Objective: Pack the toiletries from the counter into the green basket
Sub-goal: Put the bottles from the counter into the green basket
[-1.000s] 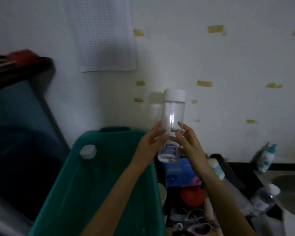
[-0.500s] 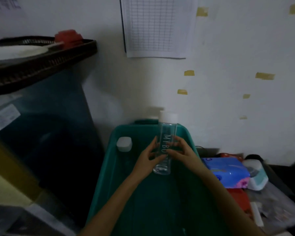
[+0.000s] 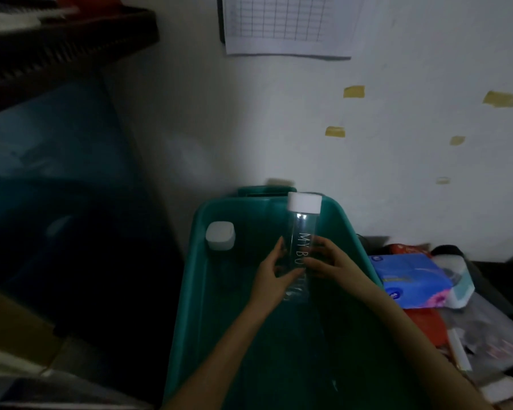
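**A:** Where is the bottle?

**B:** The tall clear plastic bottle with a white screw cap is upright over the inside of the deep green plastic basket, with its cap level with the far rim. White lettering runs down its side and starts "MY B"; fingers cover the rest. I cannot tell whether its base touches the basket floor, because it is too dark down there.

**A:** And the hands?

**B:** Both hold it. The left hand grips the lower half from the left, with thumb and fingers curled round the body. The right hand holds it from the right, its fingers wrapped across the front.

**A:** Anything else in the basket?

**B:** A white rounded-square lid sits against the left wall near the far corner, apart from the bottle. Whatever is under it is lost in shadow.

**A:** What is around the basket?

**B:** Just beside the right rim lies a soft blue tissue pack with pink print. Nearer than that is a flat red thing, among blurred clutter. On the far wall hang a gridded paper sheet and scattered yellowish tape pieces. At the far left is a dark woven tray, up high.
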Tool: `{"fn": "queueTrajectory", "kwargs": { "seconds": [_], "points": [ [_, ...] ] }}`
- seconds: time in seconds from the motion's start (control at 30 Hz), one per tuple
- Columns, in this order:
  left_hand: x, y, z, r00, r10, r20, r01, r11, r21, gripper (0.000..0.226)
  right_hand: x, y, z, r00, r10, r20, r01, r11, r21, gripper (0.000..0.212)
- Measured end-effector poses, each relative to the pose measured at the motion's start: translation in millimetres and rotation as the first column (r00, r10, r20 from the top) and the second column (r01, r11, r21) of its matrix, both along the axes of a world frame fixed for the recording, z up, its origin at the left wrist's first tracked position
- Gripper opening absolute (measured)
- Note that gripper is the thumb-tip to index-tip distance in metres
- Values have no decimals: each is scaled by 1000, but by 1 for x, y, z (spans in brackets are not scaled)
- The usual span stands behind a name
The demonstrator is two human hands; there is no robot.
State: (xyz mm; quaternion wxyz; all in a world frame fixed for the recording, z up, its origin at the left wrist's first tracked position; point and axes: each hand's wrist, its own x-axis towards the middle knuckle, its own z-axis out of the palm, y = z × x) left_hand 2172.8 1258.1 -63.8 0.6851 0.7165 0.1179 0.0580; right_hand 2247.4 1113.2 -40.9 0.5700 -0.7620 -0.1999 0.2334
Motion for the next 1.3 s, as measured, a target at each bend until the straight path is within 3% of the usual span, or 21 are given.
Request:
{"fn": "queueTrajectory", "kwargs": {
  "seconds": [0.13,0.23,0.43,0.6,0.83,1.0,1.3],
  "points": [
    [0,3,-11,998,23,-57,-20,999,41,77,4,12,-17,1000,3,7,-3,998,-67,54],
    [0,3,-21,984,134,-115,-127,989,70,79,8,29,-32,1000,18,6,-18,994,-107,61],
    [7,9,-41,915,317,-251,-334,942,-30,54,16,67,-77,998,20,55,-11,988,-152,66],
    [22,14,-49,892,339,-300,-383,918,-101,54,25,79,-97,996,-79,43,83,992,-95,74],
    [31,22,-70,741,429,-517,-612,749,-255,37,40,98,-108,993,43,110,-19,978,-209,67],
    [34,26,-71,713,476,-515,-670,679,-300,38,47,112,-108,984,56,169,-17,974,-226,65],
    [35,22,-72,750,480,-456,-641,696,-322,38,51,108,-112,994,22,107,-3,985,-173,64]
  ]
}}
